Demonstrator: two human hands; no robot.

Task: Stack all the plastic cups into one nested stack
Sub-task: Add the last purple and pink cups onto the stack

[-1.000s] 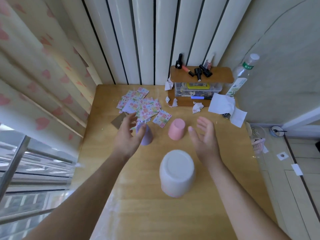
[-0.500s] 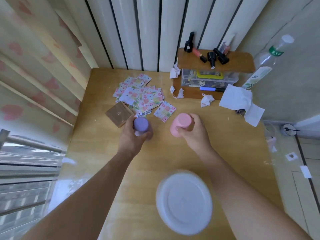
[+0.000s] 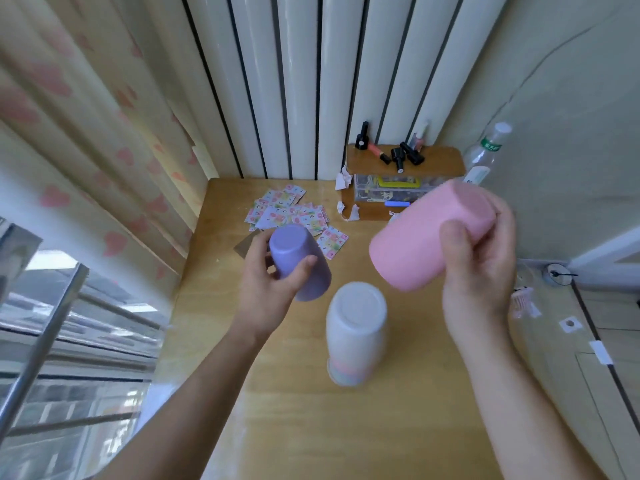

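An upside-down white cup (image 3: 356, 320) stands on the wooden table (image 3: 284, 410), with coloured rims of other nested cups showing under its lower edge. My left hand (image 3: 268, 289) grips a purple cup (image 3: 299, 261), base up, lifted just left of the white one. My right hand (image 3: 479, 268) holds a pink cup (image 3: 415, 244) in the air, tilted with its base to the upper right and its mouth down-left, above and right of the white cup.
Several printed cards (image 3: 294, 216) lie scattered at the table's back. A wooden shelf (image 3: 440, 157) with nail-polish bottles tops a clear box (image 3: 388, 190) at the back right. A plastic bottle (image 3: 485, 157) stands beside it. Curtains hang left, wall right.
Both hands have lifted their cups off the table and brought them toward me, the pink one tilting. The view has also shifted, so the white cup appears further off.
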